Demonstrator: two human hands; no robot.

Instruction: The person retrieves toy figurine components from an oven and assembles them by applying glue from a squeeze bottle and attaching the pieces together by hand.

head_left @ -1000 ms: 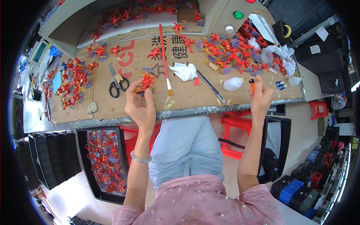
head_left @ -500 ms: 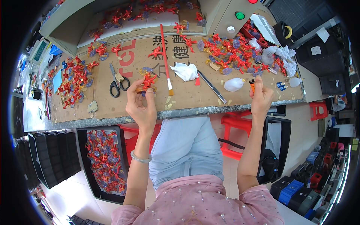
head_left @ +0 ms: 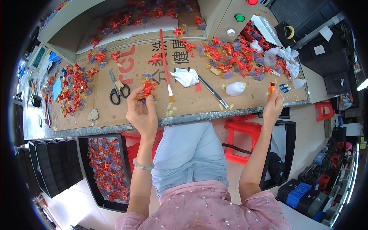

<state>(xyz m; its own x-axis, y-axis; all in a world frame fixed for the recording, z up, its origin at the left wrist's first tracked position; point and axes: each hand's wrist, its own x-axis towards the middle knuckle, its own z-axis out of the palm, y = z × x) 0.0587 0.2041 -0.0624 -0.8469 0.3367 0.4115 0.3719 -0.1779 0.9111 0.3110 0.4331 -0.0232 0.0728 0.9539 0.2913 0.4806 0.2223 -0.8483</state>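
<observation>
My left hand point(head_left: 142, 111) pinches a small red plastic figure point(head_left: 148, 89) with clear yellow and purple parts, just above the cardboard near the table's front edge. Upright in my right hand point(head_left: 273, 105) is a small orange lighter point(head_left: 272, 87), its lower end covered by my fingers. Left of that hand lies a white squeeze bottle point(head_left: 235, 88); beyond it is a heap of similar figures point(head_left: 237, 55). Between my hands rest a long red-handled brush point(head_left: 165, 65), a crumpled white cloth point(head_left: 185, 77) and a dark pen-like tool point(head_left: 213, 92). Black-handled scissors point(head_left: 119, 91) lie beside my left hand.
More figures point(head_left: 74, 88) are piled at the table's left, and others lie in a cabinet point(head_left: 69, 34) at the back. A black crate point(head_left: 82, 168) full of figures stands below the table, left of my legs. Red stools point(head_left: 245, 132) stand under the front edge.
My right hand has moved right with the lighter and now holds it upright, more of it showing. My left hand keeps the figure, which has turned slightly.
</observation>
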